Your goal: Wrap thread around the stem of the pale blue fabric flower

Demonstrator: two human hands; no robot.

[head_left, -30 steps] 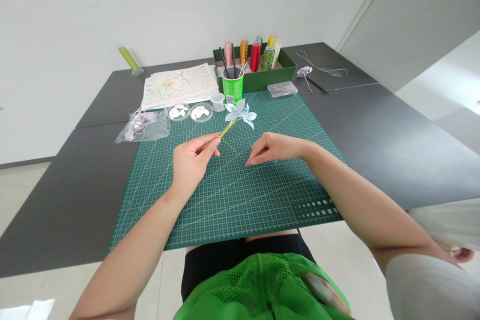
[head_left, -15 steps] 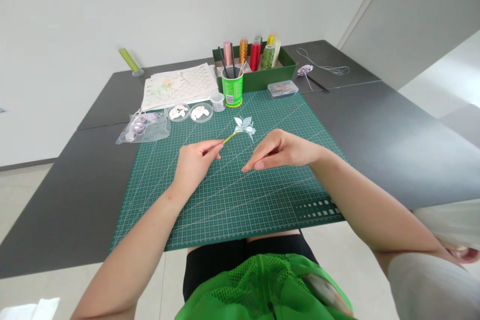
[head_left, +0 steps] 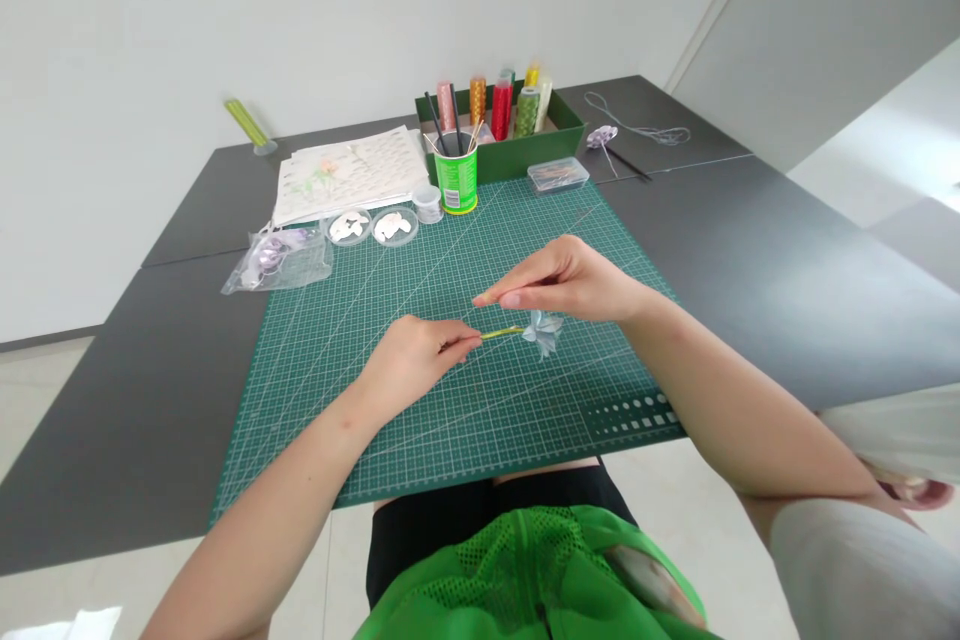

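- Dark counter (head_left: 757,270) topped by green mat (head_left: 450,415).
- Blue flower (head_left: 541,333) held over mat, stem (head_left: 501,332) pinched by left hand (head_left: 416,360).
- Right hand (head_left: 574,280) bunched nearby; any grip cannot be told.
- Stem work apparently in hand; steady stem required.

Crinkly clear plastic bag (head_left: 306,265) — smooth matt cutting mat (head_left: 450,440) — paper sheets (head_left: 379,175), silky-looking flower (head_left: 541,331)

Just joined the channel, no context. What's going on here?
A person's left hand pinches the green stem of a pale blue flower over a green cutting mat. The right hand is close by; whether it holds anything fine, I can't tell. Farther back stand a green cup and two dishes of white pieces.
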